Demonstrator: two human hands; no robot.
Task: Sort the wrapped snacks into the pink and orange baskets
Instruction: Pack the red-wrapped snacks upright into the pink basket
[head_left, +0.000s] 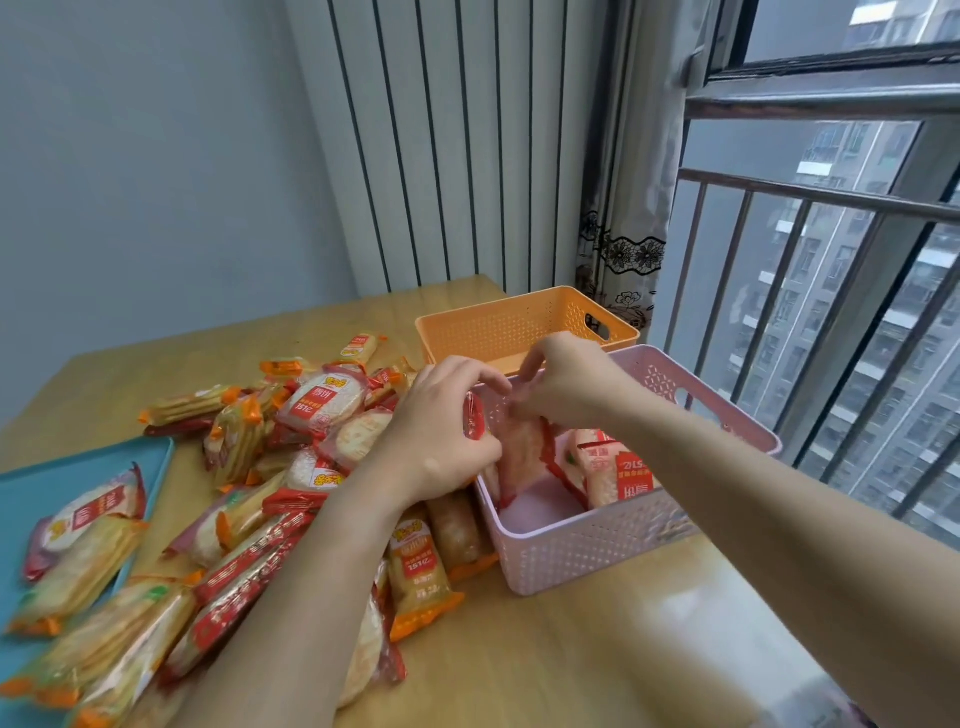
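A pink basket (597, 545) stands on the wooden table, with an orange basket (498, 327) right behind it. My left hand (436, 426) grips a red-edged wrapped snack (474, 415) at the pink basket's left rim. Over the pink basket my right hand (566, 384) pinches the top of another red-wrapped snack (524, 452), which stands on end inside it. More red-wrapped snacks (613, 473) lean against the pink basket's right wall. A large heap of red-wrapped and orange-wrapped snacks (291, 467) covers the table to the left. No snacks show in the orange basket.
A teal tray (31, 483) at the left edge holds several snacks. A striped wall panel and a curtain stand behind the table, and a railed window runs along the right. Bare wooden table (571, 660) shows in front of the pink basket.
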